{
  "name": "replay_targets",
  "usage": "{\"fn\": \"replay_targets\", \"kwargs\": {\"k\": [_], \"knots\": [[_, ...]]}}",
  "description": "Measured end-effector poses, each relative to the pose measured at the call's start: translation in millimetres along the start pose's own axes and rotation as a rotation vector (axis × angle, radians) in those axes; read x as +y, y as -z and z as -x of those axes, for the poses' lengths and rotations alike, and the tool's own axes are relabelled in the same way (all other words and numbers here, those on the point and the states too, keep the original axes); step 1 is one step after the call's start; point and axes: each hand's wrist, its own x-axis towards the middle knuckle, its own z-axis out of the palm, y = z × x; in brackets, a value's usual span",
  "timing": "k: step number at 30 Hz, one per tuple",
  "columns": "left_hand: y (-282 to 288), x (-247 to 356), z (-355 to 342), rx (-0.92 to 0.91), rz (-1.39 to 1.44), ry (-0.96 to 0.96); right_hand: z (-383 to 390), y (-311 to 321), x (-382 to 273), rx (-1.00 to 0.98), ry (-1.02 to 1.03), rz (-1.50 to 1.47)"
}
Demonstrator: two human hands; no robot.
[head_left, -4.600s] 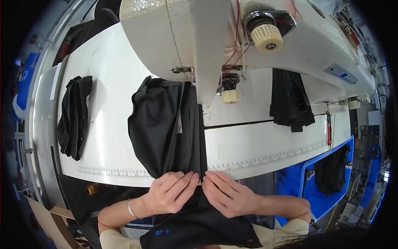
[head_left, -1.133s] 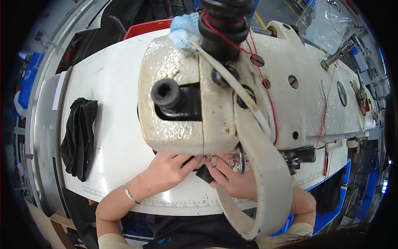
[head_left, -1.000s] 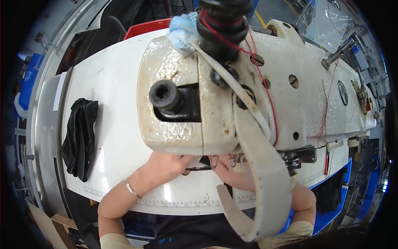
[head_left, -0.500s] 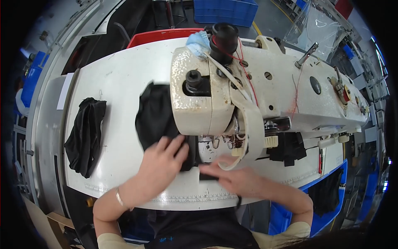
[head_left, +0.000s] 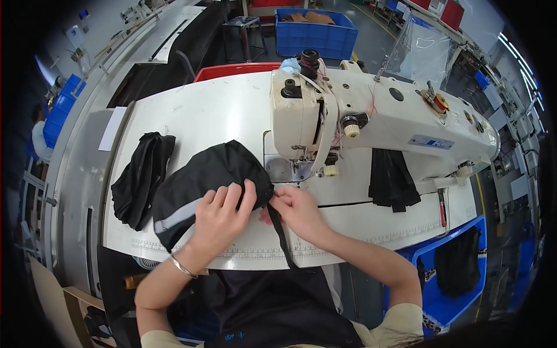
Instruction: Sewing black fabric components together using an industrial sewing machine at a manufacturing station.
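Note:
A black fabric piece with a grey stripe across one end lies on the white table, left of and in front of the sewing machine's needle area. My left hand is closed on the fabric's near edge, fingertips on top and thumb hidden. At the piece's right corner, my right hand pinches the edge. From that corner a narrow black strap trails down over the table's front edge. Both hands are close together, in front of the presser foot.
The white sewing machine reaches across the table's right side. A folded black fabric stack lies at the left, and black strips sit under the machine arm. Near the right edge is a red-handled tool. A blue bin holds dark fabric.
The fabric piece has come out from beside the needle toward me and turned. My right hand has moved left to its corner, and the strap now shows. The view has shifted too.

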Motion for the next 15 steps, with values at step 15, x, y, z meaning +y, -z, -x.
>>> {"fn": "replay_targets", "kwargs": {"k": [15], "knots": [[-29,-17,-32,-0.551,1.322,0.436,23,12,2,-0.014,0.109,-0.306]]}}
